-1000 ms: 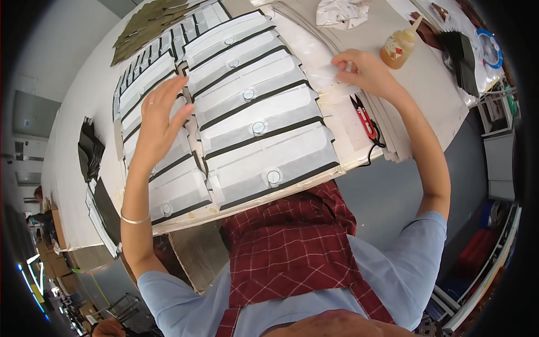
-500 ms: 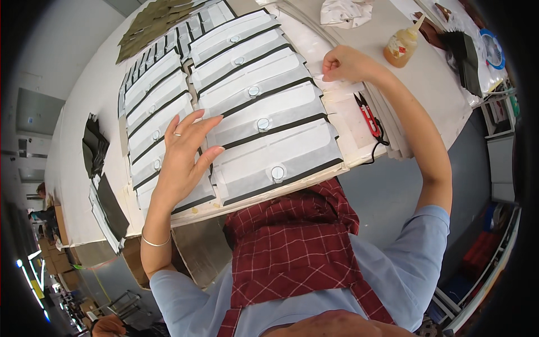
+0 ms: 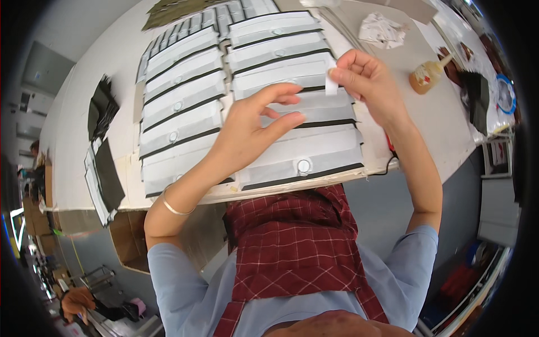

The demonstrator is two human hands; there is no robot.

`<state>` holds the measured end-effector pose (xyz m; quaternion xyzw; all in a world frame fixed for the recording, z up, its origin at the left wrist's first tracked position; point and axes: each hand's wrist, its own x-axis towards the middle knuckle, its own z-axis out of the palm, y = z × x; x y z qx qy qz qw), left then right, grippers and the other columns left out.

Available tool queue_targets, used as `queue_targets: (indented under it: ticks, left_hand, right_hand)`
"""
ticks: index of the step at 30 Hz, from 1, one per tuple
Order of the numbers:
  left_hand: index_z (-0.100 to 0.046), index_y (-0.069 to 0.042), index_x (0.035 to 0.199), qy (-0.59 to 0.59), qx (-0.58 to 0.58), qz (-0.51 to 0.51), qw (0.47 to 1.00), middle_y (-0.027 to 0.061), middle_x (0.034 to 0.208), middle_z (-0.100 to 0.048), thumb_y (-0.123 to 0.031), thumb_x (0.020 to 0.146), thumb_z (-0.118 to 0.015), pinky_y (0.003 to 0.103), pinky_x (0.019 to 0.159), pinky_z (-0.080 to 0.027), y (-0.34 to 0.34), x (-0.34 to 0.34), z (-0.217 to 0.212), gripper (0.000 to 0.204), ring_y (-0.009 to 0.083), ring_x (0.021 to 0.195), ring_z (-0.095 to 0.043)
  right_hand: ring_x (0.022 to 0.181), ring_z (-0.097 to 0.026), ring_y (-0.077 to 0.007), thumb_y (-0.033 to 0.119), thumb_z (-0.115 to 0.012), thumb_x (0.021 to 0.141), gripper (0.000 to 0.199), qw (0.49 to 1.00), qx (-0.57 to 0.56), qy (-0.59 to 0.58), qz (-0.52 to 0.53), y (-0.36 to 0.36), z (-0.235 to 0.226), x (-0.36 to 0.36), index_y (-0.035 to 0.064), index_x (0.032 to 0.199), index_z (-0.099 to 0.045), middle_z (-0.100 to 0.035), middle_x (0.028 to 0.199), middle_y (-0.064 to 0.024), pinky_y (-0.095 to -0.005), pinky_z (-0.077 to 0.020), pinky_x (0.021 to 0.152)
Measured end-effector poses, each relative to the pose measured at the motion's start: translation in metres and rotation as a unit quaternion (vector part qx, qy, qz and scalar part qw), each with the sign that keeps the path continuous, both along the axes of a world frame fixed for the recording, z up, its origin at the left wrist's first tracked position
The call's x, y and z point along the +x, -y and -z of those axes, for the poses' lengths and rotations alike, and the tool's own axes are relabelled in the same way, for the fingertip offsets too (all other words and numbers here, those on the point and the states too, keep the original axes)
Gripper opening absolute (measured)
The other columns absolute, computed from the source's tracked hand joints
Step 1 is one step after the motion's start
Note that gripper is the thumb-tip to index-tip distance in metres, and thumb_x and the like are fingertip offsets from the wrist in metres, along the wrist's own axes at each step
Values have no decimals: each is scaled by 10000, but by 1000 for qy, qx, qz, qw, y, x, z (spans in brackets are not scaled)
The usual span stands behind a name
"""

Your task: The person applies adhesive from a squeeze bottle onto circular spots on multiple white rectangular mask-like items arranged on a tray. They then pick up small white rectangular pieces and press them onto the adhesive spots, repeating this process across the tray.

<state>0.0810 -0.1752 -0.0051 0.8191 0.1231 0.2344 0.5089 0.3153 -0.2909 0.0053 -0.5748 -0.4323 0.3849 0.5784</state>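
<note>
Two hands hover above the panel board (image 3: 314, 181): your right hand (image 3: 368, 84) pinches a small white strip (image 3: 331, 84) near its far right edge; your left hand (image 3: 252, 129) is open, empty.

Single head view, steeply down, close.

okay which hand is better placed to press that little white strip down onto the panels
Likely the right hand: it already pinches the white strip just above the white panels. The left hand hovers open beside it, holding nothing.
</note>
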Motion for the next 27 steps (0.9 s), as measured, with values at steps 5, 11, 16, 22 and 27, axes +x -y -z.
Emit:
queue_targets:
  ticks: [5,11,16,22,27]
  left_hand:
    - [-690,14,1026,-39,-99,-68,992,69,982,-752,-136,940,-731,203,647,-499,-14,-20,0,178,52,811,-660]
    - [-701,20,929,27,-130,-135,982,62,831,-754,-130,933,-733,214,579,-489,-22,-86,16,153,52,710,-658]
    - [-675,37,801,15,-71,-227,971,124,747,-728,-163,864,-771,268,629,-525,-23,-141,16,231,131,689,-692]
    - [-676,28,767,64,-114,-304,944,92,720,-728,-155,894,-736,290,677,-532,-22,-201,21,231,123,721,-700]
    - [-733,-14,867,73,-111,-353,926,13,762,-724,-202,949,-735,222,529,-417,-20,-240,33,205,19,626,-529]
  right_hand:
    - [621,-495,-11,93,-775,878,225,995,0,-74,-73,-29,-3,-69,54,1073,-670,-709,865,18,-173,-361,545]
    - [619,-532,-26,88,-766,884,199,985,-52,65,-154,-69,-10,-123,32,1058,-687,-704,854,14,-181,-386,525]
    - [636,-587,-43,96,-742,909,116,969,-49,92,-224,-102,-1,-169,12,977,-701,-695,828,-6,-185,-401,500]
    - [671,-605,-59,81,-705,930,137,950,-33,84,-300,-133,0,-225,-6,1035,-722,-694,841,-29,-183,-408,501]
    - [697,-605,-63,83,-724,916,108,937,-11,146,-317,-148,-5,-253,10,995,-729,-688,883,-11,-197,-433,534]
